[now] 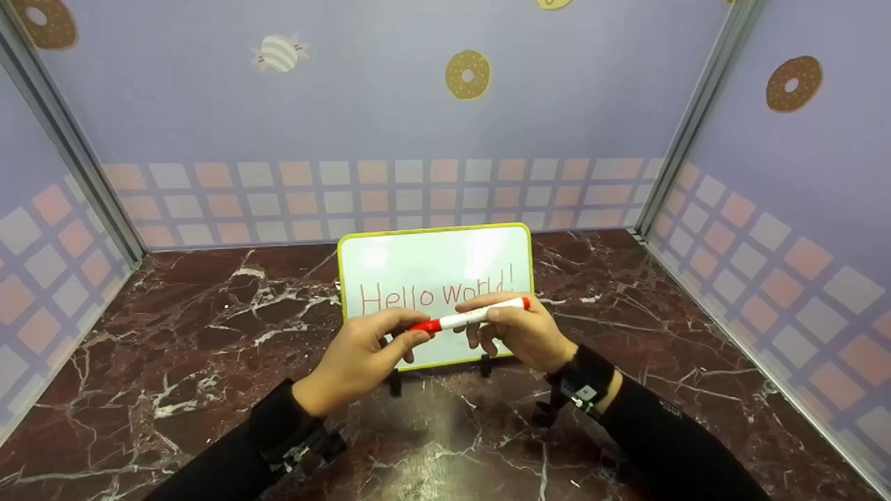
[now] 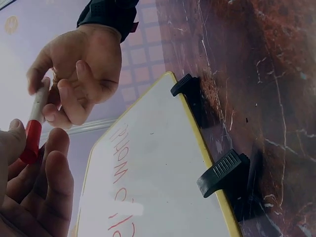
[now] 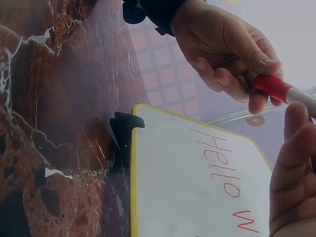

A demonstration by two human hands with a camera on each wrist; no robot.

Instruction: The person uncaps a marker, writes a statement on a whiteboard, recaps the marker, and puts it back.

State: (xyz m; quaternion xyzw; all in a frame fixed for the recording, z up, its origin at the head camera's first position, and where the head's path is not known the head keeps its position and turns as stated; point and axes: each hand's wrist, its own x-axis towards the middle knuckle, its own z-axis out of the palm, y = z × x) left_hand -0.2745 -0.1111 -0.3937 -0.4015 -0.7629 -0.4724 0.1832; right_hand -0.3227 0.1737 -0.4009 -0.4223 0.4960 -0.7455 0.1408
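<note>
A red and white marker [image 1: 463, 319] is held between both hands in front of a whiteboard [image 1: 431, 261]. My left hand [image 1: 365, 351] pinches its red cap [image 2: 31, 140] between thumb and fingers. The white barrel's other end, with a red tip, is gripped by my right hand [image 1: 525, 327] between thumb and index finger; its other fingers curl loosely below. The cap sits against the barrel, and no gap shows between them. The board has a yellow frame and bears "Hello world!" in red, partly hidden behind the hands in the head view.
Black clip feet [image 2: 224, 175] hold the whiteboard's lower edge on the dark red marbled table [image 1: 209, 369]. Purple walls with doughnut and tile prints [image 1: 390, 188] enclose the table at the back and sides. Grey metal posts [image 1: 696, 118] stand at the corners.
</note>
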